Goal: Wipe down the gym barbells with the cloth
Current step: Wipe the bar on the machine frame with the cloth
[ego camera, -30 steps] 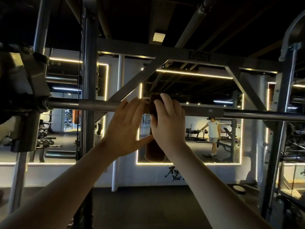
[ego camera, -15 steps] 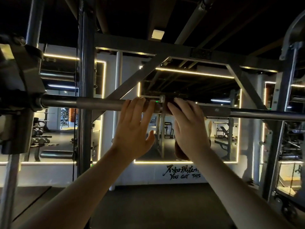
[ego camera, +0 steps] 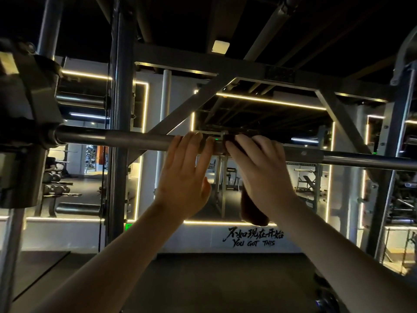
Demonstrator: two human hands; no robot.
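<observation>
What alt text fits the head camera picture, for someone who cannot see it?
Two bare hands reach up to a barbell on a gym rack: the right hand presses a dark cloth onto the bar, the left hand rests its fingers beside it. A light-framed mirror is behind.

A dull grey steel barbell (ego camera: 135,138) runs under the fingers (ego camera: 191,143) of the left hand (ego camera: 185,177) and right hand (ego camera: 264,175). Just left of the fingertips it is matte mid-grey, and farther left it is shinier silver. A plain dark brown cloth (ego camera: 252,211) shows at the right fingertips and hangs below them. Behind the fingers are dark grey rack beams (ego camera: 194,96) and warm yellow-white light strips (ego camera: 270,100) in rectangles. Below the fingers is a white wall (ego camera: 194,236) with black brush lettering (ego camera: 253,237), and a small green sign (ego camera: 128,227) sits lower left. The floor (ego camera: 214,279) is dark grey.
</observation>
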